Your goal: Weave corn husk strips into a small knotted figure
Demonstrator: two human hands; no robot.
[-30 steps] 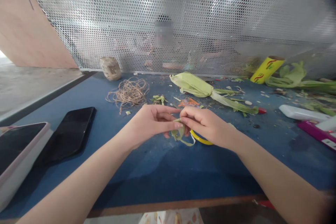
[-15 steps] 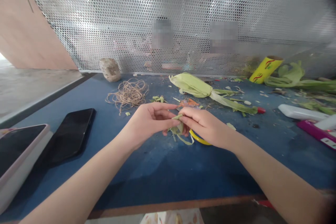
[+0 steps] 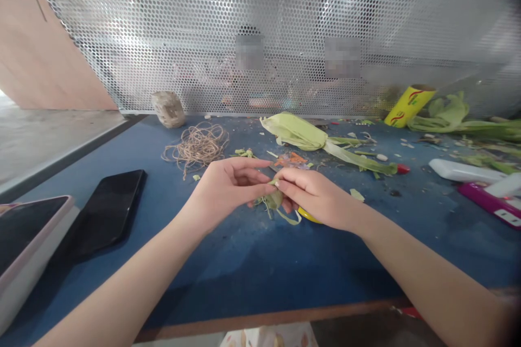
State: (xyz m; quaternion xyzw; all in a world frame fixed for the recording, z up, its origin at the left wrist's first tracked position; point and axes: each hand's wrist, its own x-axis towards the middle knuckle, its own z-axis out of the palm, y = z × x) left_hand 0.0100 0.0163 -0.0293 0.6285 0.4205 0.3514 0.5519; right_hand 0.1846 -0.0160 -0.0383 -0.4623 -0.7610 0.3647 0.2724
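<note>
Both hands meet over the middle of the blue table, pinching a small piece of pale green corn husk between them. My left hand grips it with thumb and fingertips from the left. From the right, my right hand closes its thumb and fingers on the same husk. Loose strips and a curled loop dangle below the fingertips. Under my right hand a yellow curved object shows in part; its kind is hidden. Just beyond the hands lies a bundle of corn husk, tied at a neck with a long tail.
A tangle of brown twine lies back left, near a whitish cylinder. Phones rest at left. A yellow tube, more husks and a purple-and-white device are at right. Perforated metal stands behind; people show through it.
The view has shifted slightly. The hands still pinch the husk together, with the fingertips a little changed; less of the yellow object shows beneath my right hand.
</note>
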